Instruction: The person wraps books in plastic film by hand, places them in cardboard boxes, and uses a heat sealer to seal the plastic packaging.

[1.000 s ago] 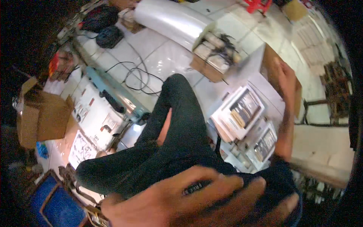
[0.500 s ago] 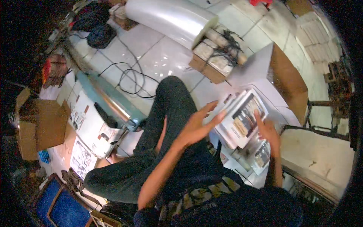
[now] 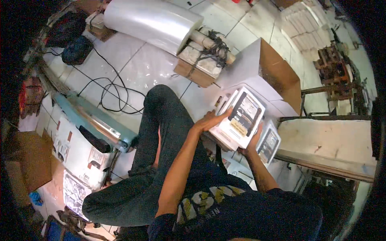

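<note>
A stack of white books (image 3: 240, 123) with a dark picture and a tan label on the top cover is between my two hands, to the right of my knee. My left hand (image 3: 210, 121) grips its left side, the thumb lying over the top cover. My right hand (image 3: 252, 141) is closed around the lower right edge, its fingers partly hidden beneath the stack. Just right of that hand, another white book (image 3: 268, 143) with a similar cover lies lower down.
Behind the stack stands an open white carton (image 3: 249, 66). A tied bundle (image 3: 201, 66) and a large roll of clear plastic film (image 3: 152, 24) lie beyond. On the left are a teal heat sealer (image 3: 94, 120), a black cable (image 3: 116, 92) and a cardboard box (image 3: 30, 160). A pale-topped bench (image 3: 325, 138) is at right.
My right hand has shifted from the top cover to the lower right edge of the stack. My left hand has closed on the left side. The whole view has swung rightward.
</note>
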Demonstrator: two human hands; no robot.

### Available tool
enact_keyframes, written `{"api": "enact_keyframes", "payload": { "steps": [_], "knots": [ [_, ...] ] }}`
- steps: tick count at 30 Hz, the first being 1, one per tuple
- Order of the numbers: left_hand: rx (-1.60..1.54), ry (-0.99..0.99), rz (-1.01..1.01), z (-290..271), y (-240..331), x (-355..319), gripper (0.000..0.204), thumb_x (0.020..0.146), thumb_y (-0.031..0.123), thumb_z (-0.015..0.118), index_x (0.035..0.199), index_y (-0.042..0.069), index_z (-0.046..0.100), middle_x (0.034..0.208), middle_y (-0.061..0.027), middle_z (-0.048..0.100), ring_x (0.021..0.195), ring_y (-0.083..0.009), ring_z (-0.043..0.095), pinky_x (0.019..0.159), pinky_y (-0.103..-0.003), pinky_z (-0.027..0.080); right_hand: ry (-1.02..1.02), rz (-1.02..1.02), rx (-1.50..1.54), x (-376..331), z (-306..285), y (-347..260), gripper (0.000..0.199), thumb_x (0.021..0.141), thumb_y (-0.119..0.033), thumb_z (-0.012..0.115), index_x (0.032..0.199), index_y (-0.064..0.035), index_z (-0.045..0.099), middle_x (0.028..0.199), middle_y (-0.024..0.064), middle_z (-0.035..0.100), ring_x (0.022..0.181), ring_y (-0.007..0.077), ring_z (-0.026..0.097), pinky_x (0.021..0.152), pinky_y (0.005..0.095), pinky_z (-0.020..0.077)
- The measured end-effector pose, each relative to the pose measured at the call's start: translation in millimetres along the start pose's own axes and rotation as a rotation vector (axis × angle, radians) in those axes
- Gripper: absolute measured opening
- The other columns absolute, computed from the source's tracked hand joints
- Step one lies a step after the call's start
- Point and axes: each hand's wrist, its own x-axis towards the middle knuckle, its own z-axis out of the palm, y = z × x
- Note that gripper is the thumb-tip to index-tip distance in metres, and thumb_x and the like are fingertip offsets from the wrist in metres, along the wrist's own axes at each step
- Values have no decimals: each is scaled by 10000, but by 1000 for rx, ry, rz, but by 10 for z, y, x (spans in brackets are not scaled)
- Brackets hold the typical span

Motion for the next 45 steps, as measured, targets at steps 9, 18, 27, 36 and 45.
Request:
{"api": "enact_keyframes", "payload": {
  "steps": [9, 18, 27, 36, 45],
  "knots": [
    [93, -188, 149, -217, -571, 92, 1089, 680, 789, 601, 1332, -77, 495, 1301, -307, 527, 1214, -337, 532, 1076, -371, 369, -6, 144, -219, -254, 264, 205, 550, 939, -422, 496, 1337, -43, 476, 1247, 151, 589, 1081, 297, 622, 922, 414, 529],
    [-384, -143, 92, -192, 253, -293, 1481, 490, 784, 743, 1370, -250, 152, 1321, -354, 459, 1208, -387, 523, 1007, -375, 434, -180, 71, -207, -277, -84, 8, 568, 910, -349, 522, 1326, 31, 453, 1222, 175, 598, 1056, 282, 631, 922, 401, 516],
    [-581, 245, 570, -540, 577, -1079, 984, 739, 573, 744, 1325, -60, 270, 1163, -243, 524, 1108, -305, 549, 934, -349, 458, -300, -82, -398, 102, -10, -541, 559, 823, -295, 592, 1222, 93, 532, 1118, 171, 631, 971, 286, 644, 869, 376, 528],
    [-451, 979, 523, -2082, 897, -2149, 1123, 736, 493, 775, 1477, -96, 170, 1422, -311, 372, 1249, -335, 487, 1017, -363, 417, -769, 238, 38, 862, 3184, 499, 460, 853, -358, 565, 1064, 47, 618, 956, 136, 661, 823, 236, 643, 768, 368, 551],
    [-802, 991, 489, -2901, 1, -1147, 529, 930, 452, 553, 1304, 80, 587, 1285, -144, 561, 1079, -268, 583, 932, -352, 463, -938, 261, -112, 2104, 3974, 1724, 410, 818, -369, 646, 1095, -68, 614, 961, 66, 618, 897, 195, 602, 837, 343, 507]
  ]
}}
